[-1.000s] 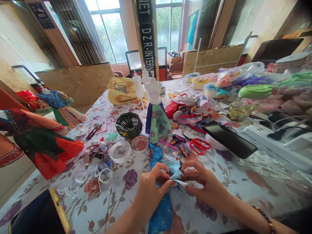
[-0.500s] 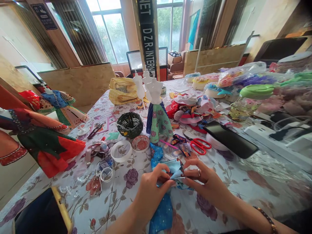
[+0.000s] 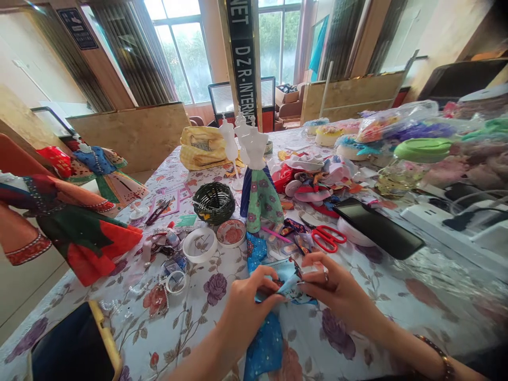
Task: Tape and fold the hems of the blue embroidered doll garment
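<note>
A small piece of light blue patterned fabric (image 3: 289, 270) is pinched between the fingers of my left hand (image 3: 250, 301), low over the table. My right hand (image 3: 333, 286), with a ring on one finger, grips the right edge of the same fabric. A darker blue dotted cloth strip (image 3: 265, 346) runs beneath my left hand, and more blue cloth (image 3: 256, 248) lies just beyond the fingers. Behind it stands a white mannequin (image 3: 254, 145) in a green flowered skirt (image 3: 264, 201). Red-handled scissors (image 3: 328, 238) lie beyond my right hand.
A black woven basket (image 3: 214, 203), a white ring (image 3: 199, 245) and a small bowl (image 3: 231, 234) stand left of the mannequin. A dark phone (image 3: 379, 227) rests at right, near a power strip (image 3: 440, 227). A tablet (image 3: 73, 349) lies front left, below dressed dolls (image 3: 79, 222).
My right hand's fingers have shifted slightly at the fabric's edge, with the index finger raised more. The whole view has moved a little, so things appear slightly further right.
</note>
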Demonstrator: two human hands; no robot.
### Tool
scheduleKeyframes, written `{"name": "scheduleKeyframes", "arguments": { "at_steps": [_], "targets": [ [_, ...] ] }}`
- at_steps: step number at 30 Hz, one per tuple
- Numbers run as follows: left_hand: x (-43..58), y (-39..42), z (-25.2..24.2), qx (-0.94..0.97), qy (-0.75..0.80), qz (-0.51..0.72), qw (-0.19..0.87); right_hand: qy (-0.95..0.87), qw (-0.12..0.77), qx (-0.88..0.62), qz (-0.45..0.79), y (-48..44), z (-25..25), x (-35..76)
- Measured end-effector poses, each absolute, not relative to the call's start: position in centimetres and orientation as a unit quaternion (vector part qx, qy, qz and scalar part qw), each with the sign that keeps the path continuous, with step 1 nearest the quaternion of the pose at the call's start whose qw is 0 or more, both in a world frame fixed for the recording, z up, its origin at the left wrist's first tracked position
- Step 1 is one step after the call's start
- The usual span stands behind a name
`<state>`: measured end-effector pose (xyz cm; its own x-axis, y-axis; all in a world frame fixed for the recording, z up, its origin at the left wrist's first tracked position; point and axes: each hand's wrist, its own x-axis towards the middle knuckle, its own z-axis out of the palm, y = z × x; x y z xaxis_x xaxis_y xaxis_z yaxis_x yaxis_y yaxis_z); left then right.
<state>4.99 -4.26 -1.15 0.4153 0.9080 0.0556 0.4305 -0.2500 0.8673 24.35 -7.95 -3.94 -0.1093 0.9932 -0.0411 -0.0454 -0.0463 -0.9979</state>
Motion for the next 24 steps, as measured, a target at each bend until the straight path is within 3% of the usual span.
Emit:
{"name": "scheduleKeyframes", "arguments": {
  "at_steps": [11,24],
  "targets": [
    [3.8,-4.1,-0.6,0.76,0.456,0.221,0.407,-0.484,0.483,-0.439,0.583,-7.6,-3.2,24.5],
    [3.5,-4.0,-0.9,0.758,0.464,0.206,0.409,-0.496,0.503,-0.494,0.506,-7.5,-3.7,23.4]
  ]
}}
